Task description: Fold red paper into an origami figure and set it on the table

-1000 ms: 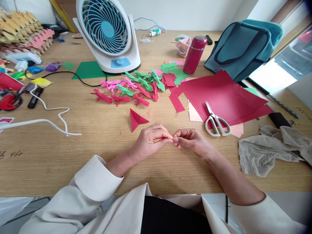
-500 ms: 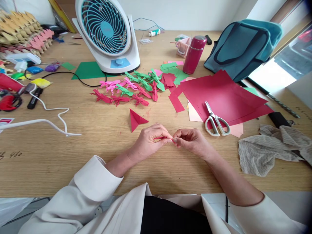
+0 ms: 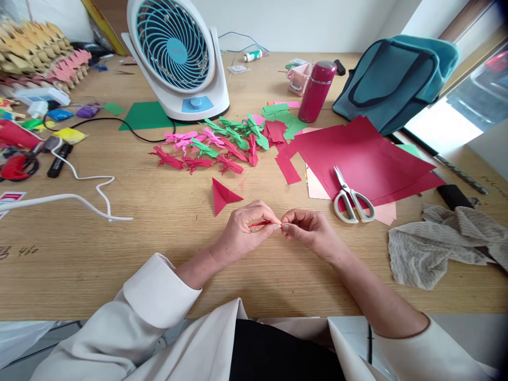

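Between my two hands is a thin piece of folded red paper, mostly covered by the fingers. My left hand is closed in a pinch on it. With thumb and forefinger pressed together, my right hand grips its right end; the fingertips of both hands nearly meet. Just beyond my left hand lies a creased red paper triangle. Farther back is a group of folded paper figures, with red ones, green ones and pink ones.
White-handled scissors rest on large red paper sheets at the right. Behind stand a fan, a red flask and a teal bag. A mesh cloth lies far right, a white cable left.
The view has shifted very slightly. Both hands keep their place and their pinch on the red paper, with only a tiny movement at the fingertips.
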The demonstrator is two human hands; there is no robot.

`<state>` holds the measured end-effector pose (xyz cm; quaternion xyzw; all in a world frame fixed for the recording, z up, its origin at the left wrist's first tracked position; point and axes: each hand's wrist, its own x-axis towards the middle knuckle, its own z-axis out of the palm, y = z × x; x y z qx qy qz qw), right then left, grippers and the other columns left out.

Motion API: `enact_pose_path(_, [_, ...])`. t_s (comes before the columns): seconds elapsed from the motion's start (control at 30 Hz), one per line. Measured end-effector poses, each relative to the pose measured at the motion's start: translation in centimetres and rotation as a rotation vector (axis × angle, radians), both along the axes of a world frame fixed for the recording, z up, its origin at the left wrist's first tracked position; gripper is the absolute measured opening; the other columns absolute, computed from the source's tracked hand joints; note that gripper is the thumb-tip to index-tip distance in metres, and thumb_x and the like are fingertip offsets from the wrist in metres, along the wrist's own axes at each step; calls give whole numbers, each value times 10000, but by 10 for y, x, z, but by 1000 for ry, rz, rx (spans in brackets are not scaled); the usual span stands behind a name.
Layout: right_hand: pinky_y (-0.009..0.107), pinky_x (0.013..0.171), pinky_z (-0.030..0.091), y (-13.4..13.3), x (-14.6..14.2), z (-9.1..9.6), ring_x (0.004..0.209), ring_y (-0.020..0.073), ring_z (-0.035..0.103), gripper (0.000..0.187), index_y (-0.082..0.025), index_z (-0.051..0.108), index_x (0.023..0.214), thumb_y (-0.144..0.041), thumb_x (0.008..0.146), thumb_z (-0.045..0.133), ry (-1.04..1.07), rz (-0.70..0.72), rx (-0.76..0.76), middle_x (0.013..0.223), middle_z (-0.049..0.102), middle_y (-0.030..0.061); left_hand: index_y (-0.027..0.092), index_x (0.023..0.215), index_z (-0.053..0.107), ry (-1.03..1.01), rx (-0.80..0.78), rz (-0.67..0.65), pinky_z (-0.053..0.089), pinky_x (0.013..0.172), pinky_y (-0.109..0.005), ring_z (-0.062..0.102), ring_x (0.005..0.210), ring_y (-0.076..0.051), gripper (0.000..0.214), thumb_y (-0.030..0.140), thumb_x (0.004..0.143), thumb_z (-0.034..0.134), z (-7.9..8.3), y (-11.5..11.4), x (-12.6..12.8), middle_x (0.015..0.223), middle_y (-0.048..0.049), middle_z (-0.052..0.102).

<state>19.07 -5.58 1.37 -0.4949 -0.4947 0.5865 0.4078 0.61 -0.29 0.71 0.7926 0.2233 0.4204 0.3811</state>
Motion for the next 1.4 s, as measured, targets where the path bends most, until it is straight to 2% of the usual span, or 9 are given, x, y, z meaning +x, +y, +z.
enact_pose_path(0.13, [266,567,339,-2,2,-6,621,119,437,372,-176,628,775,-536,780,723,-43,-10,26,680,540,-3,172,844,723,52,1,-49,524,738,-255,664,782,-130,72,134,868,667,1,5,-4,820,-33,728])
enact_pose_path(0.3, [264,573,338,-3,3,-11,638,121,448,325,-175,632,815,-497,853,654,-131,-37,74,717,565,1,208,953,756,164,33,-113,536,820,-298,690,891,-156,123,196,905,643,11,9,-8,964,-49,765])
enact_pose_path(0.5, [260,573,354,-3,0,-7,635,120,468,263,-169,630,793,-421,865,639,-218,-40,107,718,592,6,203,872,729,263,133,12,504,840,-327,663,874,-166,31,217,867,702,12,1,-6,912,-24,751])
enact_pose_path(0.67, [255,565,367,-4,-1,-3,628,122,501,172,-169,647,822,-335,861,623,-341,-84,146,727,630,13,205,996,731,301,152,-14,502,877,-353,662,969,-192,124,229,882,687,15,-3,-8,1048,-41,755])
enact_pose_path(0.77, [253,553,360,-5,-1,-1,615,120,496,145,-172,655,812,-309,851,625,-401,-86,185,713,632,10,211,937,732,310,177,37,493,844,-343,649,910,-178,84,192,899,659,16,-4,-8,993,-28,755])
enact_pose_path(0.97, [260,583,377,-6,-2,-1,641,125,492,183,-179,625,793,-349,861,632,-254,-24,141,719,608,7,188,801,685,303,247,106,455,761,-301,595,778,-148,91,164,887,667,11,-5,-6,795,-9,706])
enact_pose_path(1.13, [266,589,361,-6,-1,-3,637,120,465,224,-176,608,772,-380,855,645,-174,-15,127,712,575,0,175,817,688,155,144,30,474,730,-283,619,760,-140,69,157,883,675,3,-3,-3,783,-24,699])
enact_pose_path(1.4, [269,588,345,-2,3,-5,641,122,448,298,-174,635,804,-467,822,689,-69,-5,56,708,554,-5,183,819,698,98,163,96,475,743,-297,630,751,-140,84,154,890,663,2,-5,-1,779,-22,709])
